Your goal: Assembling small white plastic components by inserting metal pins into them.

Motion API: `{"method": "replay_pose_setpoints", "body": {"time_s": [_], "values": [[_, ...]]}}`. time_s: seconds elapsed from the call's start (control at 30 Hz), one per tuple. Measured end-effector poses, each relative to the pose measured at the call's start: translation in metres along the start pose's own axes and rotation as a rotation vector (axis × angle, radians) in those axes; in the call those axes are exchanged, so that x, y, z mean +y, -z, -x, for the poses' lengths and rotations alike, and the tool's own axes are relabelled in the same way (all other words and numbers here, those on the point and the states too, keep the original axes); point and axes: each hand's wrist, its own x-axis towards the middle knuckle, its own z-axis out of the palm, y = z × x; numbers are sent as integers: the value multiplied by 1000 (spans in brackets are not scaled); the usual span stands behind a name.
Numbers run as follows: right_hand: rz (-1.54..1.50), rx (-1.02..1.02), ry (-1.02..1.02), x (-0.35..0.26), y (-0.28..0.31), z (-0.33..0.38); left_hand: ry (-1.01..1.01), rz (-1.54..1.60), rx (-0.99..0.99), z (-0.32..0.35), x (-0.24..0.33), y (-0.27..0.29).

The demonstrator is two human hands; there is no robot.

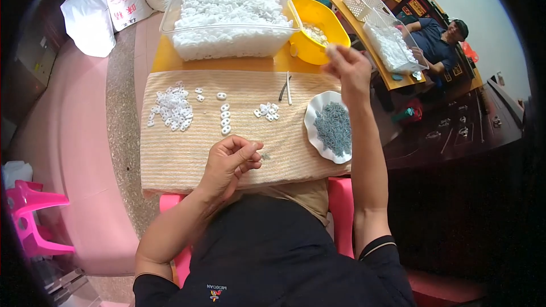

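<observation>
My left hand (230, 162) rests on the striped beige cloth (187, 153) near its front edge, fingers pinched together on something too small to make out. My right hand (348, 68) is raised above the table's right side, close to the yellow bowl (324, 20), fingertips pinched on a small white piece. Loose white plastic pieces (172, 108) lie in a heap on the cloth's left, a short row (225, 116) at its middle and a small cluster (267, 111) to the right. A white scalloped plate (318, 108) holds small grey-green metal parts.
A large clear tub (227, 42) of white pieces stands at the table's back. Tweezers (286, 88) lie on the cloth. Another person (435, 40) sits at a table to the right with a clear bin (392, 45) and white basket (364, 1). White sacks (91, 20) and a pink stool (34, 216) stand left.
</observation>
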Motion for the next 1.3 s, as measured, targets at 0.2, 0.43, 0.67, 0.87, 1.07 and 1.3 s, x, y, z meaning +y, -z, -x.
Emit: {"method": "replay_pose_setpoints", "body": {"time_s": [0.2,0.43,0.67,0.87,1.07,1.3], "values": [[558,402,376,27,1,-5,-20,16,33,-3,5,1],[421,-358,224,25,-45,97,-63,15,90,-4,7,6],[554,-645,321,32,-51,137,-138,25,123,-6,9,10],[648,-643,347,33,-56,143,-126,25,131,-5,10,9],[711,-638,405,39,-56,144,-111,-15,120,-7,8,11],[678,-599,369,37,-58,146,-114,-38,155,-6,8,9]]}}
